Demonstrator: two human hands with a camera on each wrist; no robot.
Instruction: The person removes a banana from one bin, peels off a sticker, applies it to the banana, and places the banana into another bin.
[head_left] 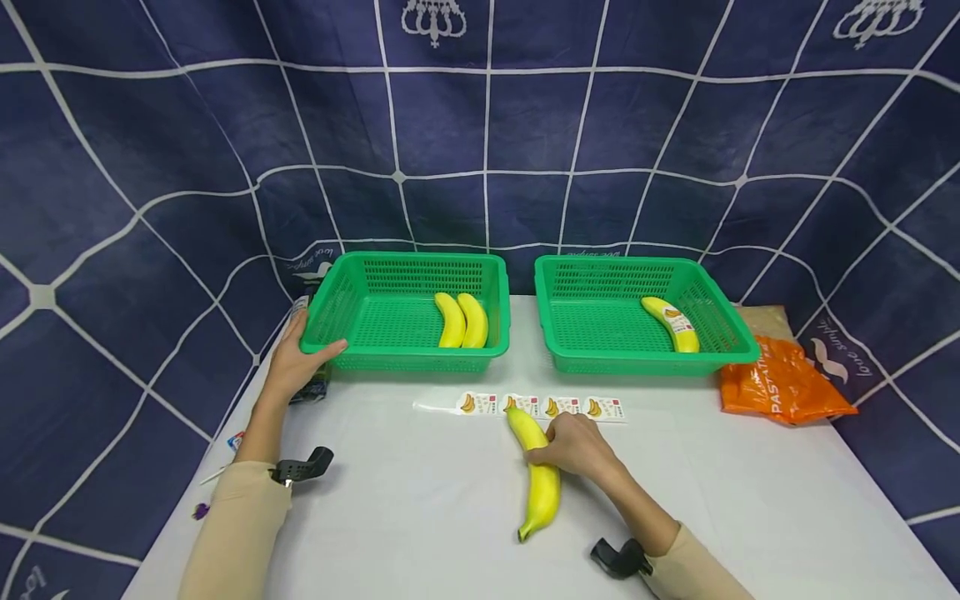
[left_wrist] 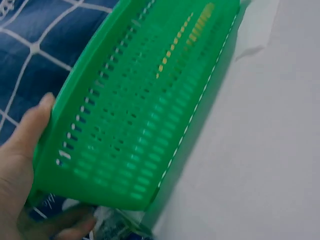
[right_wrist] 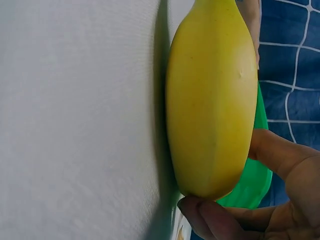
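Note:
My right hand [head_left: 579, 447] pinches a yellow banana [head_left: 544, 496] at its side, thumb on the near face. The banana lies lengthwise on the white table, its upper tip overlapping a strip of banana-picture labels [head_left: 562, 406]. In the right wrist view the banana [right_wrist: 212, 100] fills the middle, with fingertips at its lower end. At the back left, my left hand [head_left: 295, 364] grips the left end of a green basket [head_left: 408, 359], thumb over the front rim. Two bananas [head_left: 474, 321] lie inside that basket. Its slotted side [left_wrist: 115, 125] shows in the left wrist view, fingers partly behind it.
A second green basket [head_left: 622, 364] at the back right holds one banana [head_left: 672, 323] bearing a label. Beside it lies an orange packet [head_left: 783, 383]. A dark packet [head_left: 313, 387] sits under the left hand, and small items lie along the left table edge. A dark blue curtain [head_left: 450, 125] hangs behind.

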